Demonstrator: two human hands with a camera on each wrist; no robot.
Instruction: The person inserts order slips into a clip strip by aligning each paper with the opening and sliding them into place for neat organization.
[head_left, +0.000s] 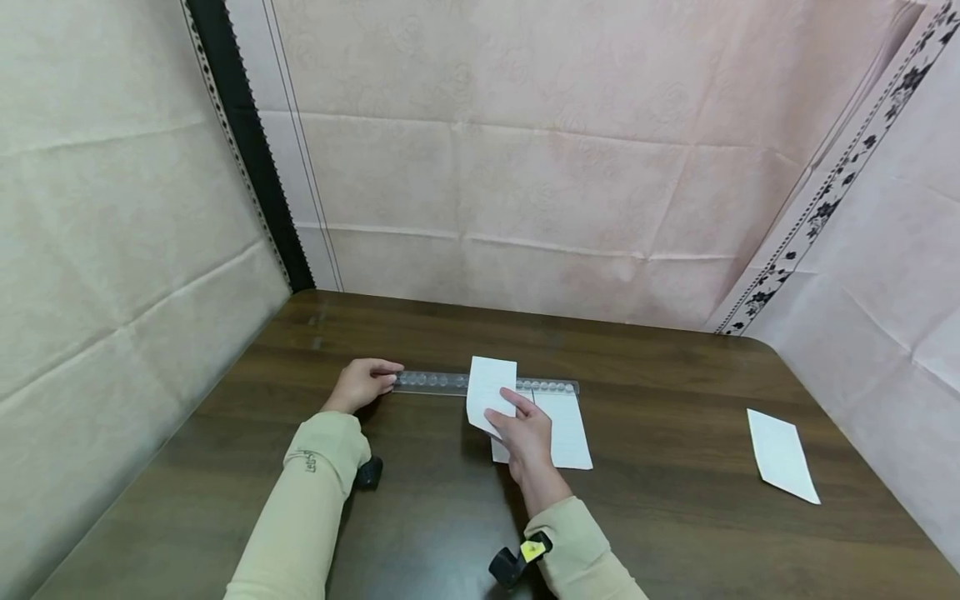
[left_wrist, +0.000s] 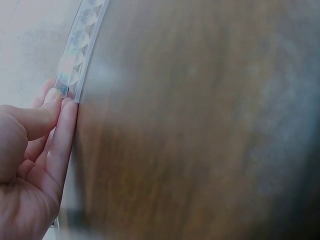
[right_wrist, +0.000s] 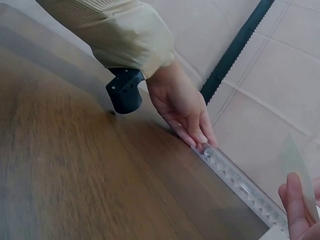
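Note:
My left hand (head_left: 358, 385) pinches the left end of a long clear plastic ruler (head_left: 435, 382), with thumb and fingertips on it. In the left wrist view, round shapes run along the ruler (left_wrist: 79, 50) beyond the fingers. My right hand (head_left: 531, 437) grips a small white sheet of paper (head_left: 489, 387) between thumb and fingers, tilted up in front of the ruler's middle. Behind that hand lies a second white sheet (head_left: 567, 429) with a dark line on it, its top edge at the ruler. The held sheet hides part of both.
Off to the right, another white sheet (head_left: 782, 457) lies on the brown wooden table (head_left: 652, 517). Pale patterned cloth (head_left: 510, 175) hangs behind the table and along both sides. Dark wrist-worn devices (head_left: 506, 567) sit at both cuffs.

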